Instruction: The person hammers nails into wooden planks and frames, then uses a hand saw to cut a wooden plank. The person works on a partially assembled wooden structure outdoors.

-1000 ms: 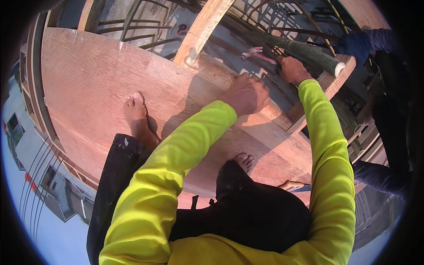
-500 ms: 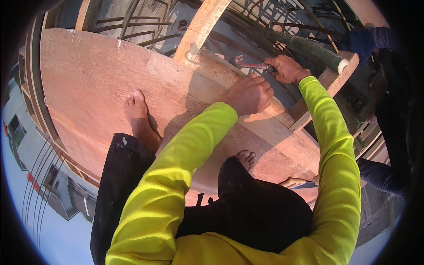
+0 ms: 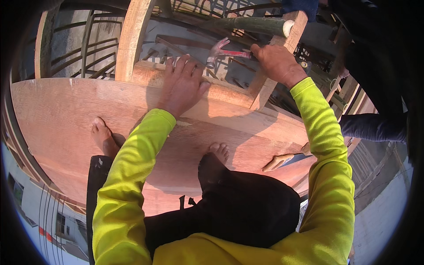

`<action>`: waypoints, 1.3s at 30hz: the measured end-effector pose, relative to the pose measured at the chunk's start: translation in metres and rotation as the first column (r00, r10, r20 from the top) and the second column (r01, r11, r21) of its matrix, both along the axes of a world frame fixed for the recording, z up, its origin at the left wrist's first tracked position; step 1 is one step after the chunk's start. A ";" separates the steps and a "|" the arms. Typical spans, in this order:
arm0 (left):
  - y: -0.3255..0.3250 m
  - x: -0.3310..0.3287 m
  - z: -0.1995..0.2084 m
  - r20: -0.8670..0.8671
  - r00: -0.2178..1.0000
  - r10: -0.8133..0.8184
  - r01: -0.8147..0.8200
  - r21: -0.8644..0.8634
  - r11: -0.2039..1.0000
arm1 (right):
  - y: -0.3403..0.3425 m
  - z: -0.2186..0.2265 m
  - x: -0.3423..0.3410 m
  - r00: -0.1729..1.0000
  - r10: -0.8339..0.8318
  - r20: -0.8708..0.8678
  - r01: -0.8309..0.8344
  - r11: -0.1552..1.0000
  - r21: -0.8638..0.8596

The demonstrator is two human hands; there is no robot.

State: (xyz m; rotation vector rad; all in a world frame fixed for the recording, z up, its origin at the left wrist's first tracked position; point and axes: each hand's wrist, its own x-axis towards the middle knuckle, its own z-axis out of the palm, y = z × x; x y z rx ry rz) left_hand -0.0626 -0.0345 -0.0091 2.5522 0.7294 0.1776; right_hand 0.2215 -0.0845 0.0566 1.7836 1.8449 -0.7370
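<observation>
- The claw hammer (image 3: 223,51) hangs above the wooden rail (image 3: 212,88), head pointing left.
- The right hand (image 3: 276,62) is fisted round its handle, arm stretched forward.
- The left hand (image 3: 182,86) lies flat, fingers spread, on the rail beside the plywood sheet (image 3: 57,115).

I stand barefoot on a broad plywood sheet (image 3: 62,115), left foot (image 3: 104,138) well apart from my right toes (image 3: 219,151). A handsaw's wooden handle (image 3: 277,162) lies at the sheet's right edge. A green bamboo pole (image 3: 247,25) crosses above. Someone's dark sleeve (image 3: 373,127) shows at right.
</observation>
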 end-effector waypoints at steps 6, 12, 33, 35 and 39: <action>-0.027 0.000 0.006 -0.093 0.996 -0.010 0.007 -0.031 0.999 | -0.178 0.002 -0.039 0.236 -0.746 -0.622 0.955 0.297 0.005; -0.024 0.001 0.006 -0.144 0.990 -0.006 0.007 0.002 1.000 | -0.271 -0.004 -0.081 -0.326 -0.794 -0.513 0.945 -0.290 -0.152; -0.024 0.002 0.012 -0.112 0.994 0.009 -0.010 -0.009 1.000 | -0.303 0.002 -0.080 -0.218 -0.855 -0.471 0.976 -0.202 -0.085; -0.025 0.003 0.008 -0.074 0.997 0.022 -0.024 -0.020 1.000 | -0.318 0.018 -0.066 -0.100 -0.930 -0.352 0.995 -0.101 -0.016; -0.025 0.000 0.002 0.005 0.999 0.038 -0.038 0.009 0.999 | -0.333 0.041 -0.037 -0.015 -0.985 -0.175 1.000 -0.019 0.022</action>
